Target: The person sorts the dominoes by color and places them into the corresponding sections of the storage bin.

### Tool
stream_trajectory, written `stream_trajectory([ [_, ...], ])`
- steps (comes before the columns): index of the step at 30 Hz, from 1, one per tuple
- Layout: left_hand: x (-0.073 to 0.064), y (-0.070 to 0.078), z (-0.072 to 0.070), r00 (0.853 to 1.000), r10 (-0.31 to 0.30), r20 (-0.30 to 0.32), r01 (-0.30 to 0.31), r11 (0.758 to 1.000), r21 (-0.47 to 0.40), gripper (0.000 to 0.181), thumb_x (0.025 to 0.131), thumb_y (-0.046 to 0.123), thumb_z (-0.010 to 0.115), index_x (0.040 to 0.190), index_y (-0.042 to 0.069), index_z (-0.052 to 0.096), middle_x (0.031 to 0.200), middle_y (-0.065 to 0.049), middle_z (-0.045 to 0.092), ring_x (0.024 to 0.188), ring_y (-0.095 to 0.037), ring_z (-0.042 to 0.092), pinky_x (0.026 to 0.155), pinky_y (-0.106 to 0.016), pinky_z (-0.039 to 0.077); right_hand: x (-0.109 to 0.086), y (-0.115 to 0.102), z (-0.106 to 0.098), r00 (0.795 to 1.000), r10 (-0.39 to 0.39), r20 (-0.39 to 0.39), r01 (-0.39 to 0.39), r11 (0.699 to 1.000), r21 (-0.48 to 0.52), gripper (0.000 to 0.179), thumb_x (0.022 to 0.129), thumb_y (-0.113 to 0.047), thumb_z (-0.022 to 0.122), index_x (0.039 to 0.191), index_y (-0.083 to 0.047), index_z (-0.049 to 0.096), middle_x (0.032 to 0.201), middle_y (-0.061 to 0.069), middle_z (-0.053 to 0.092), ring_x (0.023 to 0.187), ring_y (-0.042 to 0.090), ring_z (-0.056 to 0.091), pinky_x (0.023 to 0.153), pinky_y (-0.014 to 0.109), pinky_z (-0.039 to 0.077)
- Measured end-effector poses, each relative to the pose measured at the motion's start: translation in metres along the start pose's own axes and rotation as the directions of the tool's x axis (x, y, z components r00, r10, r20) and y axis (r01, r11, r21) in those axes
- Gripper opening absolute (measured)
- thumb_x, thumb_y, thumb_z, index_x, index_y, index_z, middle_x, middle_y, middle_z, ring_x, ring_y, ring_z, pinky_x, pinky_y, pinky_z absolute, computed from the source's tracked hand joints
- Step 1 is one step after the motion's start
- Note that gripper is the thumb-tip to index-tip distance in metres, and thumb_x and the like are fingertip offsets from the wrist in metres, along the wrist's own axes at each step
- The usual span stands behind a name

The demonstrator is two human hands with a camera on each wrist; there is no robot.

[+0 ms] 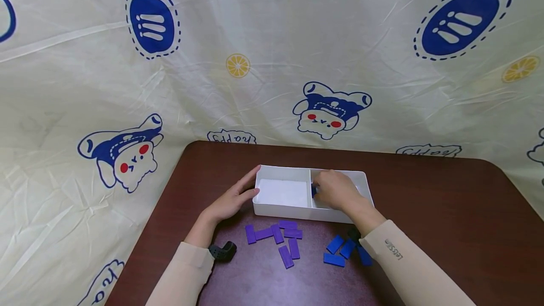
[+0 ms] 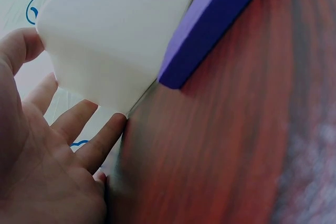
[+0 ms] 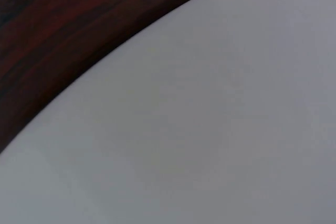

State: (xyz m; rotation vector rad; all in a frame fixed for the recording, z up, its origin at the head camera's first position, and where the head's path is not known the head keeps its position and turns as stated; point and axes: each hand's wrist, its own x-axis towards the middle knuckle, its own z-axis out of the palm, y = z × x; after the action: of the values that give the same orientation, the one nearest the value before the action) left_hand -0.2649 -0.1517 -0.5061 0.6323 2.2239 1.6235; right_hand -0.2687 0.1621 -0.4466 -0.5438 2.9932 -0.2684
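A white two-compartment box (image 1: 284, 211) stands on the table. My left hand (image 1: 231, 199) rests its fingertips against the box's left end, fingers spread and fairly straight; the left wrist view shows them along the white end wall (image 2: 100, 77). My right hand (image 1: 337, 190) reaches down into the right compartment and pinches a dark blue block (image 1: 314, 190) beside the divider (image 1: 310, 188). Most of that block is hidden by the fingers. In the right wrist view the box's white wall (image 3: 184, 108) fills most of the picture and the hand is out of sight.
Several purple blocks (image 1: 277, 233) lie in front of the box, one purple block (image 2: 210, 24) close to its wall. Several blue blocks (image 1: 334, 260) lie near the right wrist, partly under the sleeve (image 1: 395, 244). A printed cloth (image 1: 263, 98) hangs behind the brown table (image 1: 446, 211).
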Motion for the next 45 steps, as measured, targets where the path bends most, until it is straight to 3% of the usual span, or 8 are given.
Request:
stream_trajectory([
  [15,-0.001,0.001,0.0,1.0,-0.001,0.011,0.001,1.0,-0.008,0.068,0.109,0.032,0.051,0.167,0.032,0.016,0.175,0.007,0.013,0.163,-0.025,0.009,0.128,-0.062,0.013,0.002,0.002,0.004,1.0,0.011,0.006,-0.011,1.0,0.002,0.005,0.085,-0.012,0.08,0.086,-0.008,0.079,0.076,0.003,0.07,0.067,0.019,0.052,0.062,0.033,0.043],
  [25,-0.002,0.0,0.001,1.0,-0.001,0.011,0.001,1.0,-0.01,0.067,0.109,0.033,0.051,0.166,0.038,0.017,0.175,0.007,0.014,0.163,-0.025,0.009,0.128,-0.061,0.014,0.0,0.004,0.004,1.0,0.028,0.002,-0.029,0.999,0.022,0.014,0.084,-0.014,0.08,0.096,-0.007,0.082,0.089,0.006,0.076,0.072,0.02,0.057,0.066,0.037,0.05],
  [29,-0.001,-0.001,0.0,1.0,0.001,0.01,-0.001,1.0,-0.011,0.066,0.109,0.032,0.051,0.166,0.04,0.018,0.175,0.008,0.013,0.163,-0.024,0.009,0.128,-0.06,0.015,-0.002,0.006,0.0,0.999,0.04,0.004,-0.04,0.998,0.043,0.023,0.085,-0.015,0.078,0.106,-0.006,0.081,0.103,0.01,0.079,0.087,0.025,0.069,0.078,0.045,0.058],
  [34,-0.001,0.0,-0.001,1.0,-0.002,0.005,0.002,1.0,0.004,0.066,0.109,0.032,0.051,0.166,0.04,0.017,0.175,0.008,0.013,0.163,-0.023,0.008,0.128,-0.061,0.014,-0.008,0.008,-0.007,0.999,0.037,0.004,-0.037,0.998,0.056,0.03,0.087,-0.019,0.078,0.114,-0.004,0.079,0.112,0.012,0.078,0.107,0.034,0.071,0.092,0.053,0.058],
  [45,0.0,0.0,-0.001,1.0,0.002,-0.002,-0.002,1.0,0.01,0.067,0.109,0.033,0.051,0.167,0.035,0.017,0.174,0.009,0.014,0.163,-0.022,0.009,0.129,-0.059,0.013,-0.027,0.009,-0.021,0.998,0.031,-0.055,-0.025,0.994,0.106,0.033,0.089,-0.026,0.081,0.116,-0.007,0.079,0.113,0.011,0.077,0.104,0.03,0.072,0.086,0.048,0.061],
])
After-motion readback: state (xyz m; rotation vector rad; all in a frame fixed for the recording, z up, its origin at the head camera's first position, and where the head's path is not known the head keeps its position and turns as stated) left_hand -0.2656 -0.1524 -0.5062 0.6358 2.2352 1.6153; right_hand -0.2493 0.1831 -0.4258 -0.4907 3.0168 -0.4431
